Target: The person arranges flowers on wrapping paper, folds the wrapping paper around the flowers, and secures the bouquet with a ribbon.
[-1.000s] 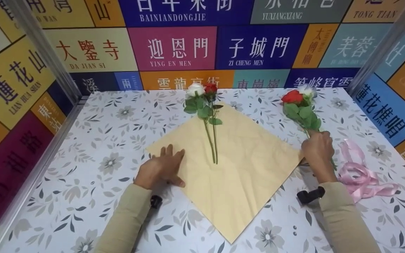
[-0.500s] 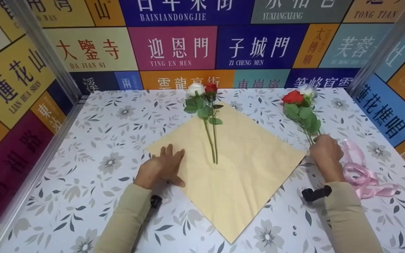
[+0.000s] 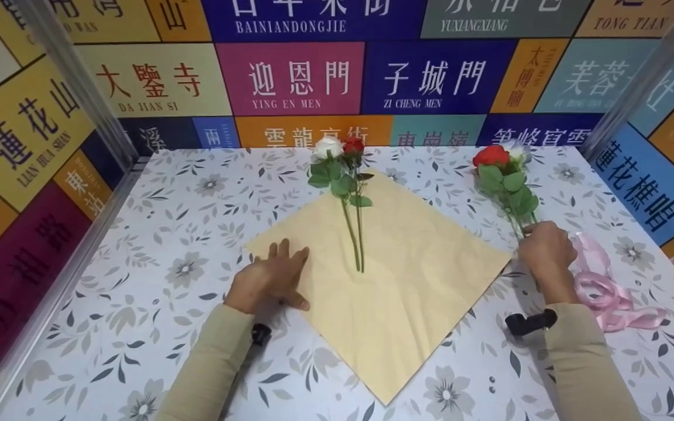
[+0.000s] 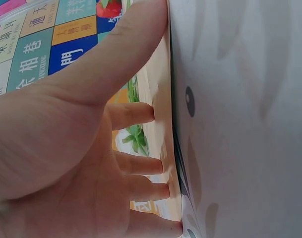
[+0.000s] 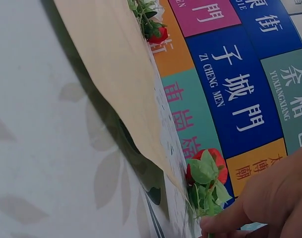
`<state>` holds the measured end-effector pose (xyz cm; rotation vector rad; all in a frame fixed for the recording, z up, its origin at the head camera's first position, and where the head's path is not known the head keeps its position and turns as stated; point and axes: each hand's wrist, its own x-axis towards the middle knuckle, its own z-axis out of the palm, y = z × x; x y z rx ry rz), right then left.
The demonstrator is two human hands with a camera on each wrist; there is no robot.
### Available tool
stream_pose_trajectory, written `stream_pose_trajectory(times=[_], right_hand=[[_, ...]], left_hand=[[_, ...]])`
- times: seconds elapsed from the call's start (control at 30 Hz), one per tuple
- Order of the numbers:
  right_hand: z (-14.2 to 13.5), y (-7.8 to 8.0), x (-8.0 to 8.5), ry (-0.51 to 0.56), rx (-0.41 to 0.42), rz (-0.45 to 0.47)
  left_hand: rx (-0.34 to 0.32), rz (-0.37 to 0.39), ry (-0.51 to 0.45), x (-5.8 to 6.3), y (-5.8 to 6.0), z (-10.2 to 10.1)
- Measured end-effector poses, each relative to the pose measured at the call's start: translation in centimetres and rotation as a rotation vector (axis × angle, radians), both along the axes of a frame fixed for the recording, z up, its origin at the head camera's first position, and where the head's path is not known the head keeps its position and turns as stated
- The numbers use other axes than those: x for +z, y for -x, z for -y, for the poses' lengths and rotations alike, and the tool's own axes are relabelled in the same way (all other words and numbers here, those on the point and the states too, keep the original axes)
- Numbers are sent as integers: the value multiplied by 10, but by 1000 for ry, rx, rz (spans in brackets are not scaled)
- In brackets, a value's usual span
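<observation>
A square sheet of tan wrapping paper (image 3: pixel 413 275) lies cornerwise on the table. Across its upper part lie a white rose (image 3: pixel 327 149) and a red rose (image 3: pixel 353 146), stems toward the person. My left hand (image 3: pixel 270 278) rests on the paper's left edge, fingers spread; the left wrist view has its fingertips (image 4: pixel 148 163) against the paper. To the right, another red rose (image 3: pixel 491 155) and white rose (image 3: pixel 518 152) lie together. My right hand (image 3: pixel 547 254) pinches a green stem below their leaves, thumb and finger meeting on it in the right wrist view. Its other fingers are mostly hidden.
A loosely looped pink ribbon (image 3: pixel 603 298) lies just right of my right hand. The tablecloth (image 3: pixel 138 280) has a grey leaf and flower print. Colourful sign-covered panels (image 3: pixel 290 79) stand along the back and both sides of the table.
My right hand has shifted a little to the right along the right-hand stems, away from the paper's corner. The left hand and the paper stay put.
</observation>
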<state>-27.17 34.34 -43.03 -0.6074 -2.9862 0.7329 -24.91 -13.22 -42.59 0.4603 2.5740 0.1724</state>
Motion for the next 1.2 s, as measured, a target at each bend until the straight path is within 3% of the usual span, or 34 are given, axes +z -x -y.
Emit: stream_pose_trajectory(times=[0.17, 0.53, 0.77, 1.03, 1.2], right_hand=[[0, 2, 1, 46, -13, -32], [9, 3, 5, 179, -21, -142], [24, 5, 12, 436, -34, -113], [41, 8, 11, 596, -5, -124], [57, 12, 10, 620, 29, -119]], left_hand=[[11, 6, -31, 0, 0, 2], [-15, -26, 3, 1, 1, 2], [-6, -11, 5, 2, 2, 1], [-9, -20, -16, 0, 0, 1], [-16, -29, -18, 1, -1, 1]])
